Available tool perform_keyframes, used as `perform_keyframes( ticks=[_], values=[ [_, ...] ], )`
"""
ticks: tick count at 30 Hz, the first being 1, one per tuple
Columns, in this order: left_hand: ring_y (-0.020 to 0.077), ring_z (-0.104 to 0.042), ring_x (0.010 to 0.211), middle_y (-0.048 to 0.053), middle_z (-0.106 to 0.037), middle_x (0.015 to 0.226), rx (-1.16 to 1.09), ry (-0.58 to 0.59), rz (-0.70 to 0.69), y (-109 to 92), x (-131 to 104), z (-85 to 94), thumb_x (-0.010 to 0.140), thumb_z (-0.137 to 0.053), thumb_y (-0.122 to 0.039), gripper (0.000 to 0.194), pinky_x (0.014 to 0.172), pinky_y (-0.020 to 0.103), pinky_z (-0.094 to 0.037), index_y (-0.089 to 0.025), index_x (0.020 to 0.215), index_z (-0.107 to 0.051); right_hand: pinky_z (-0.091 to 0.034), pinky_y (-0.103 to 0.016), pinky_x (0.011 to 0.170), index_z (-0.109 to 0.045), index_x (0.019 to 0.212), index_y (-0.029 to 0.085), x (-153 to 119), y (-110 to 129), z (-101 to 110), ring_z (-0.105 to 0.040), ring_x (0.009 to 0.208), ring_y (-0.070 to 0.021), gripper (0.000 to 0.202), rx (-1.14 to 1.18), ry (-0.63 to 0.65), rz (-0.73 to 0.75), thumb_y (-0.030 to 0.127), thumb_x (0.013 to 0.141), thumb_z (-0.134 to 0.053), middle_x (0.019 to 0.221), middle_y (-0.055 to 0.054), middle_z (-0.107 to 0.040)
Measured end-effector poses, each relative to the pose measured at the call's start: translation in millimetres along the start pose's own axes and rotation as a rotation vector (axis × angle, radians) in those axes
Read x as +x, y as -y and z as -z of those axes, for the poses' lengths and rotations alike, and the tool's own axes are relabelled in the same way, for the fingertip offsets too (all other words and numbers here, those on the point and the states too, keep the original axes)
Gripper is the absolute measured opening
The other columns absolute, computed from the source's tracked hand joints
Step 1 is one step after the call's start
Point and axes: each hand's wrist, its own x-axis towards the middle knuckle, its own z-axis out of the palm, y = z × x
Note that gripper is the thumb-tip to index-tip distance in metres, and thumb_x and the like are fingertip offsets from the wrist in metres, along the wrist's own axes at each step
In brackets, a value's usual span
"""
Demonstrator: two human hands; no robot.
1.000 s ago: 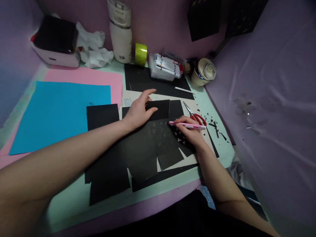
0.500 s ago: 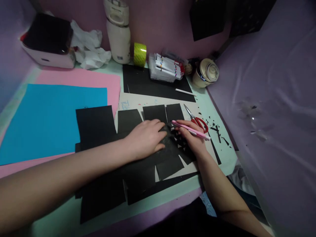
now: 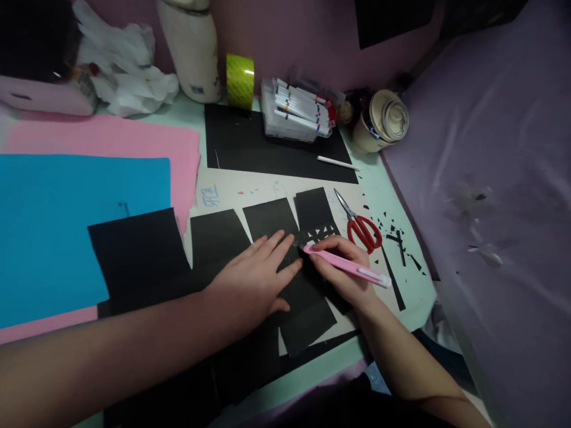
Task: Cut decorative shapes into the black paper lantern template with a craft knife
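My left hand [image 3: 256, 279] lies with fingers spread on a black paper piece [image 3: 218, 238] that is cut into several flaps. Pinched in my right hand [image 3: 343, 267] is a pink pen-shaped tool [image 3: 345, 264], its tip on the black paper just right of my left fingertips. Small angular cut-outs [image 3: 322, 230] show pale in the paper above my right fingers. Red-handled scissors [image 3: 363, 232] lie beyond my right hand, beside many black scraps [image 3: 399, 238].
Blue sheet [image 3: 53, 238] and pink sheet [image 3: 182, 148] on the left. Behind stand a white bottle [image 3: 191, 53], yellow tape roll [image 3: 239, 82], box of markers [image 3: 292, 113] and cup [image 3: 379, 128]. A white stick [image 3: 336, 162] lies on black paper [image 3: 250, 145].
The view has moved closer and shifted. The black paper has turned slightly, my left hand's fingers point more upward, and the pink tool's tip has come nearer to them.
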Motion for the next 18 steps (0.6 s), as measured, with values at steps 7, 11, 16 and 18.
perform_keyframes(
  ticks=[7,11,16,18],
  values=[
    [0.0351,-0.024,0.147,0.017,-0.028,0.158,-0.037,-0.137,-0.022,0.4,-8.9,-14.3,0.071,-0.071,-0.067,0.089,0.118,0.052,-0.024,-0.024,0.145,-0.045,-0.051,-0.027,0.059,-0.068,0.078,0.022,-0.7,-7.5,-6.0,-0.065,0.064,-0.0152,0.002,-0.114,-0.033,0.096,0.023,0.080,-0.069,0.073,-0.001,-0.071],
    [0.0342,-0.020,0.148,0.017,-0.023,0.159,-0.048,-0.118,-0.024,-0.6,-10.2,-15.2,0.072,-0.068,-0.070,0.091,0.119,0.051,-0.021,-0.024,0.147,-0.042,-0.052,-0.026,0.060,-0.069,0.080,0.022,-0.1,-8.6,-6.5,-0.066,0.065,-0.0146,0.002,-0.119,-0.028,0.117,0.020,0.080,-0.070,0.074,-0.001,-0.072],
    [0.0345,-0.019,0.148,0.017,-0.021,0.160,-0.039,-0.074,-0.017,-0.8,-9.7,-12.4,0.075,-0.065,-0.071,0.089,0.119,0.051,-0.019,-0.024,0.147,-0.042,-0.052,-0.026,0.062,-0.069,0.081,0.022,-1.4,-11.9,-5.8,-0.067,0.067,-0.0149,0.004,-0.120,-0.036,0.115,0.019,0.079,-0.071,0.075,-0.001,-0.072],
    [0.0344,-0.018,0.148,0.017,-0.021,0.160,-0.039,-0.072,-0.018,-0.3,-9.8,-12.3,0.075,-0.064,-0.071,0.089,0.119,0.051,-0.019,-0.024,0.147,-0.041,-0.052,-0.026,0.063,-0.069,0.082,0.022,-1.5,-12.0,-5.5,-0.067,0.068,-0.0147,0.005,-0.118,-0.033,0.117,0.019,0.079,-0.071,0.075,-0.001,-0.072]
  ],
)
